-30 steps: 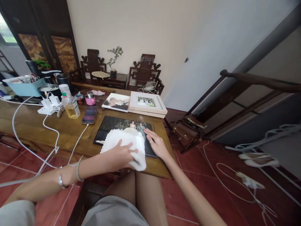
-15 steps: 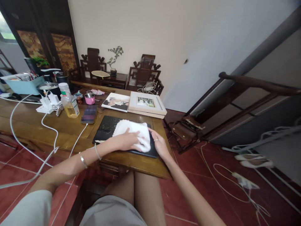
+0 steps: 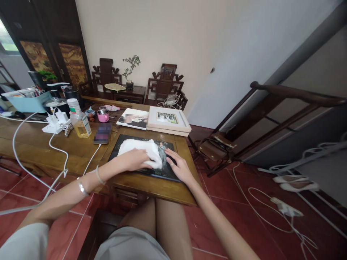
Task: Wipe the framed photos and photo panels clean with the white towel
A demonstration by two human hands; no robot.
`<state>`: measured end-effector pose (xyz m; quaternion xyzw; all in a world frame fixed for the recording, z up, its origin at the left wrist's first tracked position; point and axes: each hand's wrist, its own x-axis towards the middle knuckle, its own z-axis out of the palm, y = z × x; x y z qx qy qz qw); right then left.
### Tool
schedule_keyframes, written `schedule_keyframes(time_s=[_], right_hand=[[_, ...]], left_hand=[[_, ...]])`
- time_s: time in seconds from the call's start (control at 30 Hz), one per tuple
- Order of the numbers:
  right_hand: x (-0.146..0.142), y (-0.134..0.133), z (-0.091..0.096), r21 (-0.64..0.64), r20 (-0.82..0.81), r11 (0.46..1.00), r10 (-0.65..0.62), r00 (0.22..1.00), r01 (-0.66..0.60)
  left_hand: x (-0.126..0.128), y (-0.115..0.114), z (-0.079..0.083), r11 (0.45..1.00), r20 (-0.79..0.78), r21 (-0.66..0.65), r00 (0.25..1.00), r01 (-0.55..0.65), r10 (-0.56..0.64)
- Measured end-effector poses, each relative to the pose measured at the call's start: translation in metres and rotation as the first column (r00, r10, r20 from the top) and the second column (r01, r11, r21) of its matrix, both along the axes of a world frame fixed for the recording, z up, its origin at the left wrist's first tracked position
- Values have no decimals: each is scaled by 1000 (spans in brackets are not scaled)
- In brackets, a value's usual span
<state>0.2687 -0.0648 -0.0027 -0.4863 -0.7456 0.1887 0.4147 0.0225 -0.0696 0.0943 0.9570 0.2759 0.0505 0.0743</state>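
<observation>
A dark photo panel (image 3: 170, 174) with a suited figure printed on it lies flat near the table's front right corner. Over its left and middle part is spread a white towel (image 3: 135, 145), bunched at its right end. My left hand (image 3: 135, 159) rests on the towel, its fingers curled into the cloth and partly hidden by it. On the panel's right part lies my right hand (image 3: 180, 167), fingers stretched out and touching the printed surface, holding nothing.
Behind the panel are a pale framed picture (image 3: 176, 124) and a photo board (image 3: 129, 122). To the left are a charging phone (image 3: 103, 133), an oil-like liquid bottle (image 3: 82, 124), a pink cup (image 3: 103, 115) and a power strip (image 3: 52, 127). A chair (image 3: 260, 104) stands right.
My left hand has moved the towel left across the panel, uncovering the printed figure. My right hand has gone from the panel's right edge onto its surface, fingers now flat.
</observation>
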Motion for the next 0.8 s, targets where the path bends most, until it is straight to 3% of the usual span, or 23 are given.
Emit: schedule_keyframes(time_s=[0.17, 0.3, 0.4, 0.53, 0.8], right_hand=[[1, 1, -1, 21, 50, 1000, -14, 999, 13], [3, 1, -4, 20, 82, 998, -56, 995, 55], [4, 1, -4, 12, 93, 999, -41, 995, 40], [2, 0, -1, 8, 65, 1000, 0, 998, -1], [1, 0, 0, 7, 32, 1000, 10, 999, -10]], left_hand=[[41, 53, -6, 994, 180, -55, 981, 91, -79], [87, 65, -9, 986, 254, -87, 960, 142, -116], [95, 71, -14, 993, 217, -54, 972, 106, -92], [64, 80, -20, 1000, 174, 8, 985, -20, 19], [-44, 83, -27, 972, 35, 24, 972, -234, 233]])
